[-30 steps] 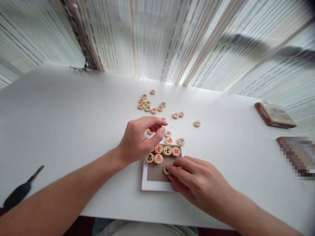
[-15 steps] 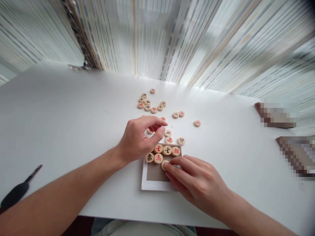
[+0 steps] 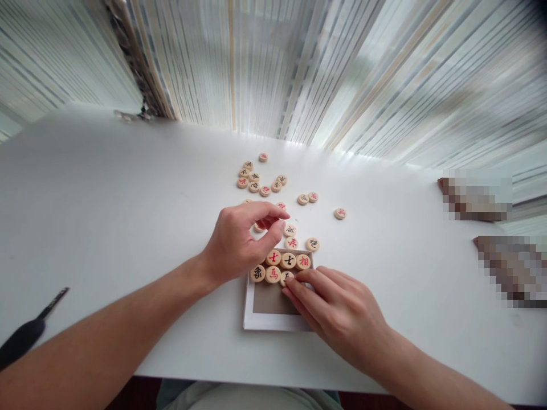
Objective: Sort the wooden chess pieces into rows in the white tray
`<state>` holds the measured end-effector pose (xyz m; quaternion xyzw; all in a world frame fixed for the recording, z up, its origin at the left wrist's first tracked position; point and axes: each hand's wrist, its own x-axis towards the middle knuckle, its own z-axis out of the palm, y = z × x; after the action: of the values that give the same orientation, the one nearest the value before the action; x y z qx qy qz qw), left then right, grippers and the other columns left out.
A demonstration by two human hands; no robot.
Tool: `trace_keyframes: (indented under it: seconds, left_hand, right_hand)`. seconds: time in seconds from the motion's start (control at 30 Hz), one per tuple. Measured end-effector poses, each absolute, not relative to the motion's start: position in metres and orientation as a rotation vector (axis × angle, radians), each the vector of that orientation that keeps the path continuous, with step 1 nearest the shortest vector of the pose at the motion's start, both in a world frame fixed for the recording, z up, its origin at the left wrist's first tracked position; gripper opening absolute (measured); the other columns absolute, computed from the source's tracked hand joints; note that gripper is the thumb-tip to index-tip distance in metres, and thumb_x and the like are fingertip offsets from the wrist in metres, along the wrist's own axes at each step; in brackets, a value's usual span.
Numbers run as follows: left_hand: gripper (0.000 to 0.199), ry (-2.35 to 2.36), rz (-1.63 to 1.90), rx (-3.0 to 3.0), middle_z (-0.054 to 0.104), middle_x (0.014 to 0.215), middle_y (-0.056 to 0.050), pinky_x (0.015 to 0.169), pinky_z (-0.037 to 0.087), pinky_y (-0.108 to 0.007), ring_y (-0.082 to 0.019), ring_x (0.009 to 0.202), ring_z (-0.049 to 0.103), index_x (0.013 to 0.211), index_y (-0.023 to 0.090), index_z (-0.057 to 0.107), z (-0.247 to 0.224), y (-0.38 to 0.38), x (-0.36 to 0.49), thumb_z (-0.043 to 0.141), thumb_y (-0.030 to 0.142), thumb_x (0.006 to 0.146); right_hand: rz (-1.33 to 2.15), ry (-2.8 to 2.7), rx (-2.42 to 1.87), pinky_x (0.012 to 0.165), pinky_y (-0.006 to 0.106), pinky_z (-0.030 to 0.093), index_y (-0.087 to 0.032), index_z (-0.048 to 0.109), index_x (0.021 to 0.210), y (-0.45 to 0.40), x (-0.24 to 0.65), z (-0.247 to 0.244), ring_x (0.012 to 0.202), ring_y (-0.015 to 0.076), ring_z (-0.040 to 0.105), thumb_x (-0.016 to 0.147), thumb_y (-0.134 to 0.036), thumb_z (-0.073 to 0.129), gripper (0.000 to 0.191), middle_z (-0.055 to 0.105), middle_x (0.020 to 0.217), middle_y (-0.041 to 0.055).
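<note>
A shallow white box (image 3: 276,322) with a brown floor lies in front of me, and round Chinese chess pieces fill its far rows. My right hand (image 3: 344,304) pinches a chess piece with a black character (image 3: 286,278) inside the box, just right of a red-marked piece (image 3: 273,275). Over the box's far left corner hovers my left hand (image 3: 241,242), its thumb and index finger curved and slightly apart, with nothing visible between them. It hides part of the far row and a few loose pieces behind it.
Several loose chess pieces (image 3: 265,191) are scattered on the white table (image 3: 149,188) beyond the box, one farther right (image 3: 340,213). A dark-handled tool (image 3: 25,339) lies at the left. Two blurred-out objects are at the right, and a striped curtain (image 3: 256,68) hangs behind.
My right hand has moved the pinched piece slightly away from me, up beside the red-marked piece in the second row; its character now partly shows. My left hand has stayed nearly still.
</note>
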<state>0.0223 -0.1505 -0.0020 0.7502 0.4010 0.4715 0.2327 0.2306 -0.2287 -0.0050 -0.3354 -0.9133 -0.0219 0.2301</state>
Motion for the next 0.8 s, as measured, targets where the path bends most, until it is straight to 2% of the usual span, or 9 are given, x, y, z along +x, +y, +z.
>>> trace_keyframes:
  seconds: [0.57,0.8]
  left_hand:
    - [0.013,1.11,1.301,2.06,0.084,0.087,-0.003,0.074,0.061,-0.028,-0.018,0.078,0.077,0.095,0.018,0.08,-0.0025,-0.1502,0.0224,0.067,0.017,0.092]
    - [0.012,1.143,1.336,2.017,0.084,0.089,-0.003,0.077,0.063,-0.027,-0.018,0.079,0.078,0.097,0.019,0.081,-0.0015,-0.1467,0.0167,0.069,0.019,0.093]
  right_hand:
    - [-0.113,-2.479,-0.987,0.059,0.035,0.046,-0.015,0.073,0.092,-0.2274,0.227,-0.0074,0.065,0.0193,0.064,0.107,-0.014,0.056,0.023,0.073,0.08,0.0071]
    - [0.01,-2.374,-0.975,0.059,0.033,0.048,-0.013,0.073,0.102,-0.2274,0.234,-0.0047,0.064,0.0186,0.066,0.103,-0.014,0.065,0.008,0.075,0.082,0.0067]
